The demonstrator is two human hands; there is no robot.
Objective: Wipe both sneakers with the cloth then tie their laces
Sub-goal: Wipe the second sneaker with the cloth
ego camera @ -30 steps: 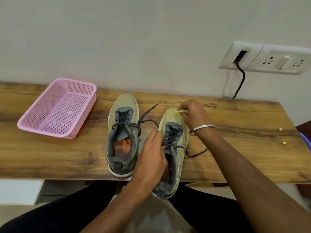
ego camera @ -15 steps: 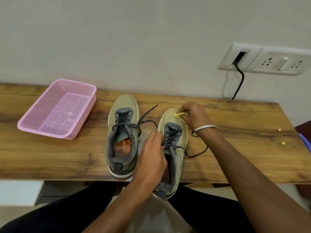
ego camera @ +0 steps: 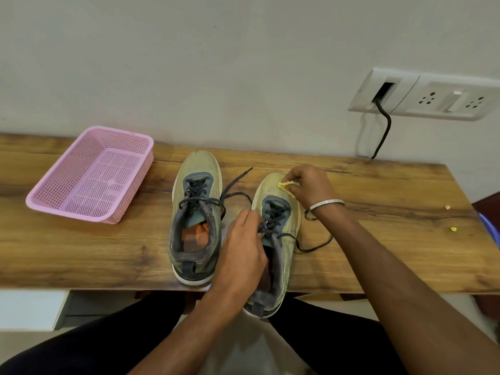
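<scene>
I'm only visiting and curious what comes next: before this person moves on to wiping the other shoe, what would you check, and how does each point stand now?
1. Cloth in the right hand: ok, pinched against the toe of the right shoe.
2. Right shoe steadied: ok, left hand holds it near the laces.
3. Right shoe fully on the table: not ok, its heel overhangs the front edge.
4. Left shoe within reach: ok, it stands just beside.
5. Laces tied: not ok, both pairs lie loose.
6. Right shoe wiped clean all over: cannot tell.
</scene>
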